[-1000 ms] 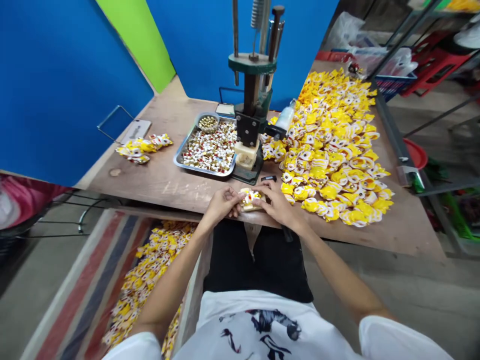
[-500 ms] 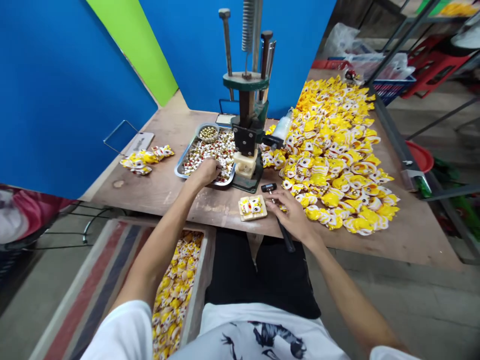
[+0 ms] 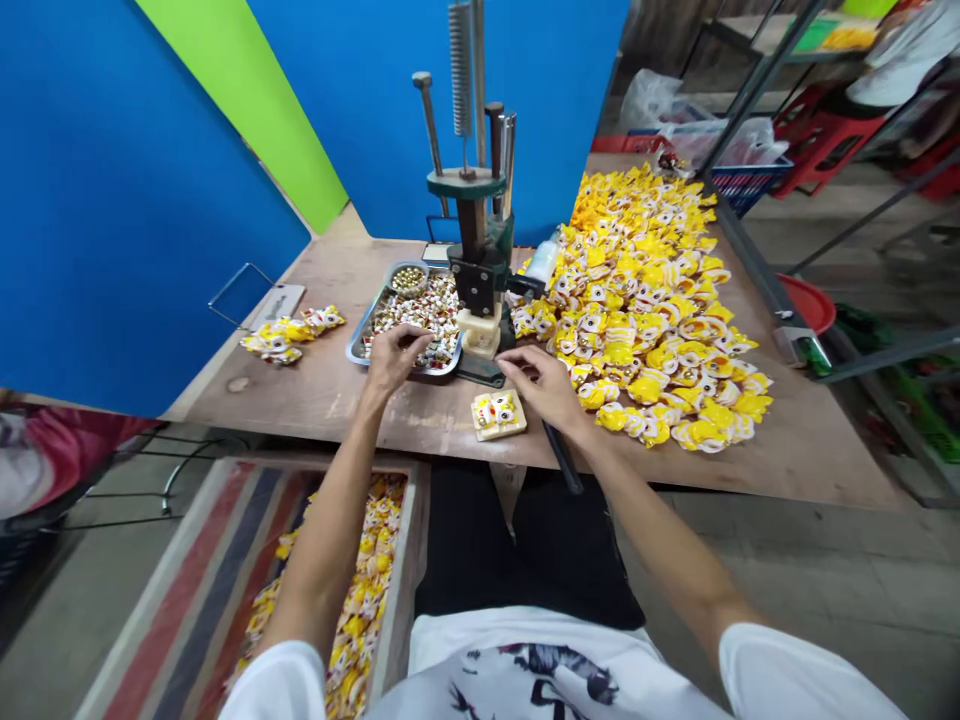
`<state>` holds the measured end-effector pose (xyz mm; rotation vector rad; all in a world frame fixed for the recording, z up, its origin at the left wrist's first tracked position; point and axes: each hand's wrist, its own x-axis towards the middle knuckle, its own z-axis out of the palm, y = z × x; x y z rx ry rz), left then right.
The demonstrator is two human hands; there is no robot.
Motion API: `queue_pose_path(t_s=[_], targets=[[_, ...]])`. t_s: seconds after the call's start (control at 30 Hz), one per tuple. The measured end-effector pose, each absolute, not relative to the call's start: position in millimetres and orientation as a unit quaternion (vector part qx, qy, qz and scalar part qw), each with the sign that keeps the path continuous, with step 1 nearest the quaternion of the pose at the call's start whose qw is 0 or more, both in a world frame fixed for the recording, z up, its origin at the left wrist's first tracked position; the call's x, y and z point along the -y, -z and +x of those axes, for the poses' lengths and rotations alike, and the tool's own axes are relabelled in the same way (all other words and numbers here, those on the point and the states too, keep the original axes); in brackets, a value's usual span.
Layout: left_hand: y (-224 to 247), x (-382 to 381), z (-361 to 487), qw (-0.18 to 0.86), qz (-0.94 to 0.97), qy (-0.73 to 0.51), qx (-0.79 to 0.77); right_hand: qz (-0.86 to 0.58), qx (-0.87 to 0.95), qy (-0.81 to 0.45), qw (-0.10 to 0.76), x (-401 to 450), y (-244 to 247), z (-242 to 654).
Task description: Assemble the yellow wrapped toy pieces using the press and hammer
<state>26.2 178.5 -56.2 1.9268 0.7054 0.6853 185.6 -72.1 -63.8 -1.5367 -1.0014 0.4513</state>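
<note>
Left hand (image 3: 391,358): fingers pinched over the steel tray (image 3: 360,332), grip unclear. Right hand (image 3: 541,385): open, just beside the yellow foil figure (image 3: 495,410) on its cream block (image 3: 506,430) — light, flimsy; take it by the block's edges.

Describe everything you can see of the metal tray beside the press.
The metal tray is shallow and rectangular with a raised, shiny rim. It lies flat on the wooden table, just left of the press. Small red-and-white pieces fill it, and a round bowl of gold beads sits at its far end. The left hand is over its near side; whether it touches the pieces is unclear.
</note>
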Motion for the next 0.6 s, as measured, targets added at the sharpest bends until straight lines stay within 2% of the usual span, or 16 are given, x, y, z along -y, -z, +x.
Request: queue_pose_path(t_s=[0.13,0.27,0.4,0.6], targets=[[61,-103,16,0.618,0.657,-0.348,-0.254,-0.591,0.387,-0.287,0.646,43,61,169],[75,-50,13,0.672,0.581,-0.364,-0.279,-0.599,0.400,-0.262,0.642,47,60,154],[74,-42,6,0.688,0.584,-0.323,-0.285,-0.624,0.489,-0.215,0.570,65,57,165],[69,-56,4,0.687,0.618,-0.205,-0.322,-0.660,0.611,-0.208,0.385,62,64,194]])
